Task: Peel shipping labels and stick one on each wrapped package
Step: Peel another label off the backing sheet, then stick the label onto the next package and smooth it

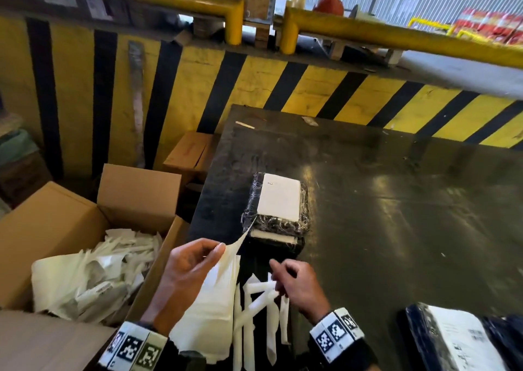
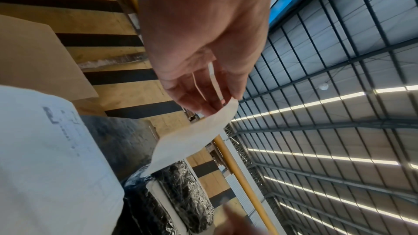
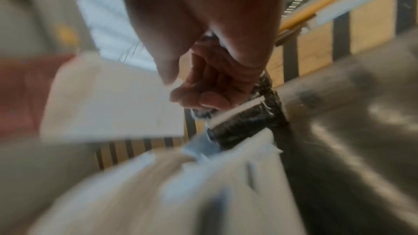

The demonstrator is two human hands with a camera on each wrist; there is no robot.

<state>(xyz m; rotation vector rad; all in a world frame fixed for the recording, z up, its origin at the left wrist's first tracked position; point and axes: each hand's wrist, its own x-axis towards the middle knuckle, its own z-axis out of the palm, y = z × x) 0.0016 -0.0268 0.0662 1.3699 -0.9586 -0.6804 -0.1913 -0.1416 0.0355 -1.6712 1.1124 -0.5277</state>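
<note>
A package wrapped in black film (image 1: 303, 221) lies on the dark table (image 1: 396, 200) with a white label (image 1: 279, 198) stuck on its top. My left hand (image 1: 195, 268) pinches a thin paper strip (image 1: 240, 239) whose far tip reaches the package's near left corner. A large white backing sheet (image 1: 209, 308) hangs below that hand. The left wrist view shows the strip (image 2: 192, 140) running from my fingers down to the package (image 2: 181, 194). My right hand (image 1: 297, 283) hovers just right, fingers curled at the ends of loose white strips (image 1: 261, 288). The right wrist view is blurred; a grip is unclear.
An open cardboard box (image 1: 56, 220) at the left holds several discarded backing papers (image 1: 93, 274). A second labelled package (image 1: 452, 339) lies at the bottom right. A smaller box (image 1: 189, 152) stands behind the table's left edge. A yellow and black striped barrier (image 1: 311, 87) closes the far side.
</note>
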